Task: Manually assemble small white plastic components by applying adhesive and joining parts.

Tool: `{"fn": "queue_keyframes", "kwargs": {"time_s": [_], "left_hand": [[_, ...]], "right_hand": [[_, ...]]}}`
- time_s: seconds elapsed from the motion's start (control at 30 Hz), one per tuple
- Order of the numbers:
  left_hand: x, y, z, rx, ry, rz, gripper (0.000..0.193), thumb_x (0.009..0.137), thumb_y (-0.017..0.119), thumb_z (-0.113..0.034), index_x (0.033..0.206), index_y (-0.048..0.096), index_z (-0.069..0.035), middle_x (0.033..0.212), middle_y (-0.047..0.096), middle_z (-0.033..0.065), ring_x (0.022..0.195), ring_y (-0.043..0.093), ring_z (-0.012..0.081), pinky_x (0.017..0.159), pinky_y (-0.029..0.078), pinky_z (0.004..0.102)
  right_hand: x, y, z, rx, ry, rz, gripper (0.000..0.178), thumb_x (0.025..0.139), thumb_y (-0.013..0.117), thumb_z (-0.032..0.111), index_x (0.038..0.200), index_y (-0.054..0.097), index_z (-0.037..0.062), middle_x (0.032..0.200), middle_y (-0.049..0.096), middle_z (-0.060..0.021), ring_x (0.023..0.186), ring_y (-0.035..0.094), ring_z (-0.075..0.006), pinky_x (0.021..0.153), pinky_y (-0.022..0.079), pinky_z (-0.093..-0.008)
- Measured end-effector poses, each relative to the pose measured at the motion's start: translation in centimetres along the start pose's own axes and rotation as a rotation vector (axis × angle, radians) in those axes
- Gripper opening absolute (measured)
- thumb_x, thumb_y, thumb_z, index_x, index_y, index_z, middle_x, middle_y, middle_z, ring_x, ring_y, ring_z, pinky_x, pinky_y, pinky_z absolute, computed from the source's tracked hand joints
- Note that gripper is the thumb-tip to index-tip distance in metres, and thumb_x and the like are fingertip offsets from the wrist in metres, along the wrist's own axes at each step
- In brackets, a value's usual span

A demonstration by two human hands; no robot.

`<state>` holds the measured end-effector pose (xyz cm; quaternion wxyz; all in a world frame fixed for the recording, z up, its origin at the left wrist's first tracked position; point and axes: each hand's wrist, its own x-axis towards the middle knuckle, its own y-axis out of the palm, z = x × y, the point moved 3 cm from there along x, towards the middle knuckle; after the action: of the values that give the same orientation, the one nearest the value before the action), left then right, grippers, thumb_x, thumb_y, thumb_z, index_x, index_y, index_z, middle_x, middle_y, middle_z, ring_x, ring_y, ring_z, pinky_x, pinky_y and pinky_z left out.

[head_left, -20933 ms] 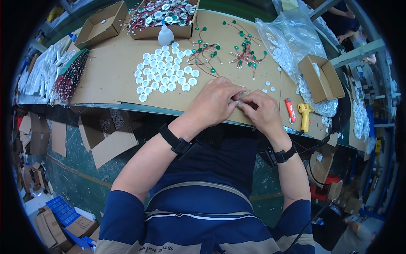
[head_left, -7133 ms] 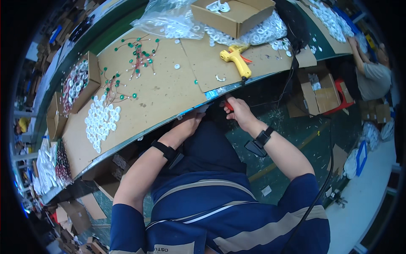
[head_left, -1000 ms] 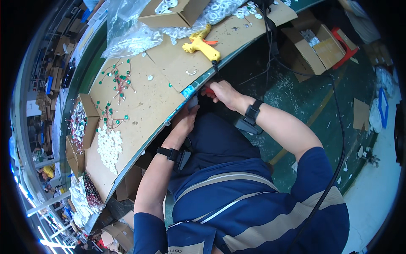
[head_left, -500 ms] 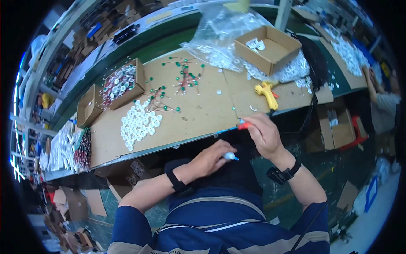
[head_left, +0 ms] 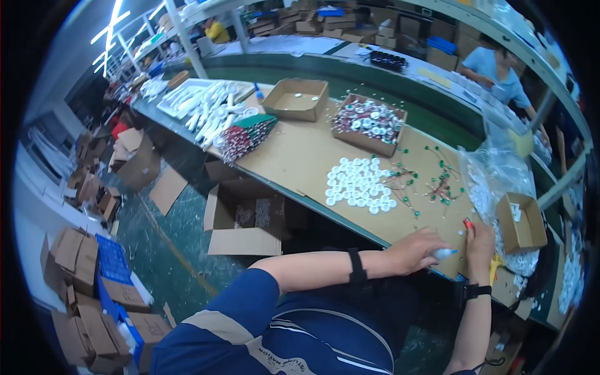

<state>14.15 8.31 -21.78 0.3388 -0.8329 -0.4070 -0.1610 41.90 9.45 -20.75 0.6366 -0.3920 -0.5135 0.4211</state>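
My left hand [head_left: 409, 252] is closed around a small pale squeeze bottle [head_left: 442, 254] with a blue tip, at the table's front edge. To its right, my right hand [head_left: 480, 247] pinches a small red piece [head_left: 468, 223] upright over the cardboard-covered tabletop; its exact kind is too small to tell. Beyond my hands lies a flat cluster of white round caps [head_left: 359, 185]. Thin red wires with green ends [head_left: 442, 190] are spread to the right of the caps. Partly hidden beside my right hand is a yellow glue gun [head_left: 494, 266].
A cardboard box [head_left: 362, 141] of white discs and red wires stands behind the caps. Farther left are another open box [head_left: 294, 112], a bundle of wires [head_left: 240, 140] and white tubes [head_left: 209, 112]. At right, a box [head_left: 531, 236] rests on bagged white parts. A co-worker [head_left: 500, 75] sits across.
The view has swung left, so the table appears farther right. Both hands keep hold of their things; my left hand has risen from over my lap to the table edge.
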Motion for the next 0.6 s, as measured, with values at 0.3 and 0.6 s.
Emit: {"fn": "queue_keyframes", "kwargs": {"time_s": [0.3, 0.6], "left_hand": [[0.6, 1.3, 3.4, -0.041, -0.092, -0.229, 0.049, 0.099, 0.082, -0.008, 0.147, 0.070, -0.004, 0.125, 0.074, 0.0164, 0.122, 0.067, 0.0411, 0.109, 0.055, 0.0514], [-0.8, -1.1, 3.6, -0.130, -0.130, -0.320, 0.050, 0.100, 0.082, -0.006, 0.149, 0.067, 0.000, 0.130, 0.069, 0.0195, 0.123, 0.068, 0.0412, 0.109, 0.057, 0.0469]], "right_hand": [[-5.7, -0.1, 5.5, 0.512, -0.142, -0.058, 0.037, 0.100, 0.076, 0.005, 0.137, 0.076, 0.0006, 0.129, 0.077, -0.0201, 0.119, 0.076, -0.0389, 0.105, 0.060, -0.0458], [-5.4, 3.0, 10.2, 0.751, 0.101, 0.046, 0.048, 0.100, 0.083, 0.005, 0.147, 0.070, -0.0001, 0.115, 0.080, -0.0115, 0.097, 0.077, -0.0183, 0.090, 0.063, -0.0345]]}}
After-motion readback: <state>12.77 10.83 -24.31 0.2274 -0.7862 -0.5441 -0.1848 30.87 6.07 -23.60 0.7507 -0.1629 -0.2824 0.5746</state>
